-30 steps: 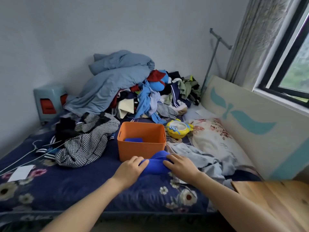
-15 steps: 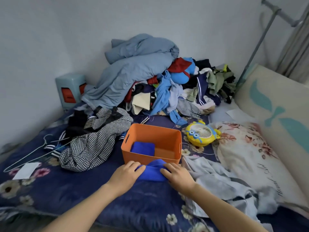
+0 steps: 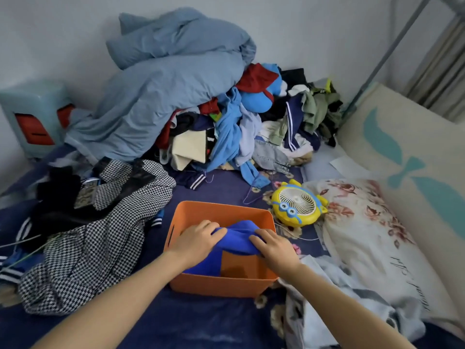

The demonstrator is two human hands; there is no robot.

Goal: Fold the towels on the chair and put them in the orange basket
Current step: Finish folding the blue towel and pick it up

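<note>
Orange basket [image 3: 221, 285] sits on the bed [image 3: 201, 321], toward its near edge. Left hand [image 3: 195, 241] and right hand [image 3: 275, 250] each grip one end of a folded blue towel [image 3: 239, 235], fingers curled over the cloth, holding it across the basket's mouth. A second blue towel [image 3: 203, 267] lies inside against the left wall. Yellow fan [image 3: 298, 204] lies just past the basket's far right corner. Floral pillow [image 3: 364, 235] lies along the bed's right edge; cursive lettering on it, not legible. Checked garment [image 3: 83, 253] lies left of the basket.
</note>
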